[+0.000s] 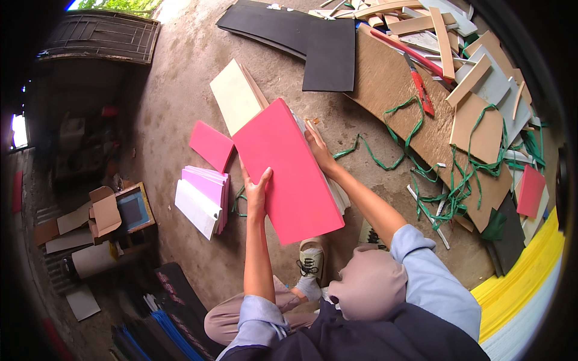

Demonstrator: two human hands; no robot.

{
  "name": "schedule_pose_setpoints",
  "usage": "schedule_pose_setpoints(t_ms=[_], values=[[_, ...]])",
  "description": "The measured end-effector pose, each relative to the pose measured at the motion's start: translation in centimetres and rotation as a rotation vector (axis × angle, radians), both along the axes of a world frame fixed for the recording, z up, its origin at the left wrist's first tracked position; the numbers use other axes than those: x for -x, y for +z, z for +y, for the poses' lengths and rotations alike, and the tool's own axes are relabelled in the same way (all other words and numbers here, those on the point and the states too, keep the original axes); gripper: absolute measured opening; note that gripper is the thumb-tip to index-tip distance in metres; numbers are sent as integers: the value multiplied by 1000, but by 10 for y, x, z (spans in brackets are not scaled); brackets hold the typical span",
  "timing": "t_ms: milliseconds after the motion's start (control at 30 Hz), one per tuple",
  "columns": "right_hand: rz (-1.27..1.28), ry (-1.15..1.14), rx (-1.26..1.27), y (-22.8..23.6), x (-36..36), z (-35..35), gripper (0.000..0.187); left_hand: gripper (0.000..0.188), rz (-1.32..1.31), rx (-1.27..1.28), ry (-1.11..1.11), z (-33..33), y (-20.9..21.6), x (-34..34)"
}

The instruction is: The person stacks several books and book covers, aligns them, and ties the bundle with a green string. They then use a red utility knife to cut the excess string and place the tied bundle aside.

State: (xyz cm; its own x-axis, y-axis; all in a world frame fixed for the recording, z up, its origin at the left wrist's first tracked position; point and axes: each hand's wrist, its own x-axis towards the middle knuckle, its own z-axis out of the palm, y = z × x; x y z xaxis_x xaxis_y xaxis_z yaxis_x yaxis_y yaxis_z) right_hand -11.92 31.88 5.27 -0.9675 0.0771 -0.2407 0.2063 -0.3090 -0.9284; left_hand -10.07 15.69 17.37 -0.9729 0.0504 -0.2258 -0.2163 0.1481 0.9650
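A thick stack of rectangular sheets [289,174], red-pink on top with paler layers showing along its right side, is tilted between my two hands. My left hand [256,188] grips its left edge, with the thumb lying over the top face. On the opposite edge, my right hand [319,145] presses against the side, its fingers partly hidden. Just beyond the stack lies a cream block of sheets [236,99] on the ground. To the left are a smaller red-pink block [211,145] and a fanned stack of white and lilac sheets [201,200].
A brown board [385,84] carries a red cutter knife [419,90] and tangled green strips [460,186]. Offcuts [475,78] heap at the far right. Black sheets [328,45] lie at the far side. Cardboard pieces [105,210] sit left; yellow sheets [518,265] stand at right.
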Motion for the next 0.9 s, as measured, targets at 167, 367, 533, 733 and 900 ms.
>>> schedule_pose_setpoints(t_ms=[167, 367, 533, 733, 900], values=[[-49, 8, 95, 5, -5, 6, 75, 74, -19, 45, 11, 8, 1, -3], [-47, 64, 201, 24, -3, 13, 90, 66, -100, -292, 26, -6, -24, 5], [22, 188, 219, 51, -4, 32, 99, 67, -180, -321, -5, 8, -17, 5], [-53, 246, 91, 65, -3, 29, 92, 61, -227, -489, -103, -4, -15, 7], [-21, 227, 14, 81, -1, 26, 88, 69, 194, 142, 72, -20, -21, 16]])
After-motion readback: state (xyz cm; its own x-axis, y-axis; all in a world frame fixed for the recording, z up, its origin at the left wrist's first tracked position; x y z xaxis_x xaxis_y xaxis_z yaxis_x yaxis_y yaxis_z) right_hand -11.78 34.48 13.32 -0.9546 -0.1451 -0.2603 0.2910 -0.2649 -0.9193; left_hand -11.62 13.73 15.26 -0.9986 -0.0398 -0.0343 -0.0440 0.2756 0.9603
